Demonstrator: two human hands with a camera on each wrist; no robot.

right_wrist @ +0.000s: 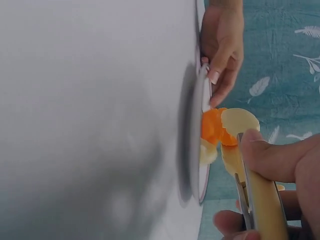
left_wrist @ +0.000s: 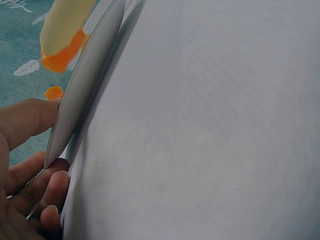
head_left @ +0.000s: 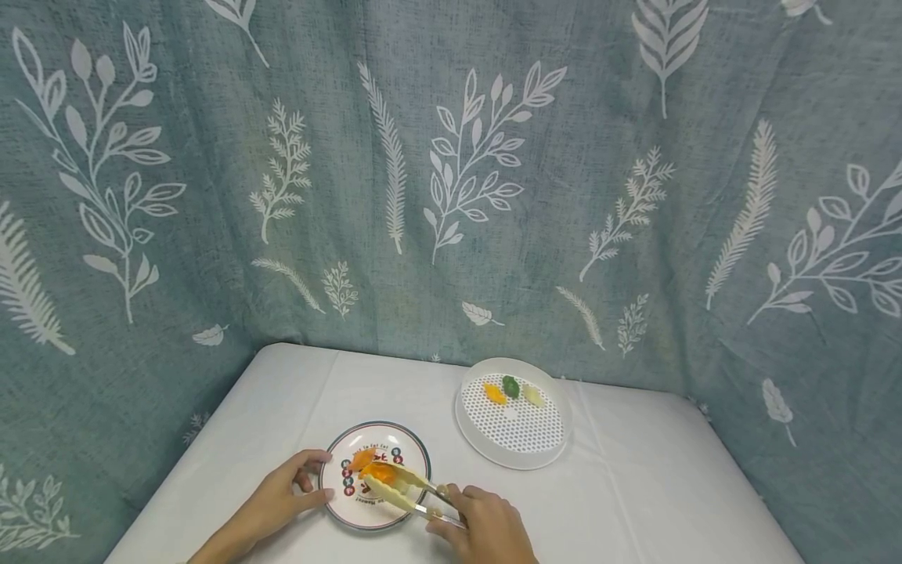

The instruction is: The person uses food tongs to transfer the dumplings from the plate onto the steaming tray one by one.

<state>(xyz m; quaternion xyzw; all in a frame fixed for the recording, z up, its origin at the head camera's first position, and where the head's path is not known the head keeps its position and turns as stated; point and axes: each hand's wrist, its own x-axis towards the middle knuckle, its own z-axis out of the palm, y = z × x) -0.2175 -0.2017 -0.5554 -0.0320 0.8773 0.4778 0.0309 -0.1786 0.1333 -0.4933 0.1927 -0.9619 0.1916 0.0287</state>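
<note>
My left hand pinches the left rim of a round white plate, thumb on top and fingers beneath in the left wrist view. The plate has a dark band and a printed centre. My right hand grips metal tongs with cream tips, reaching over the plate from the right. An orange food piece lies between the tips. Beside it on the plate is another orange piece. A pale piece shows low by the tips in the right wrist view.
Farther back and right stands a round white tray with a perforated base. On it lie a yellow piece, a green piece and a pale piece. A white cloth covers the table; a leaf-patterned curtain hangs behind.
</note>
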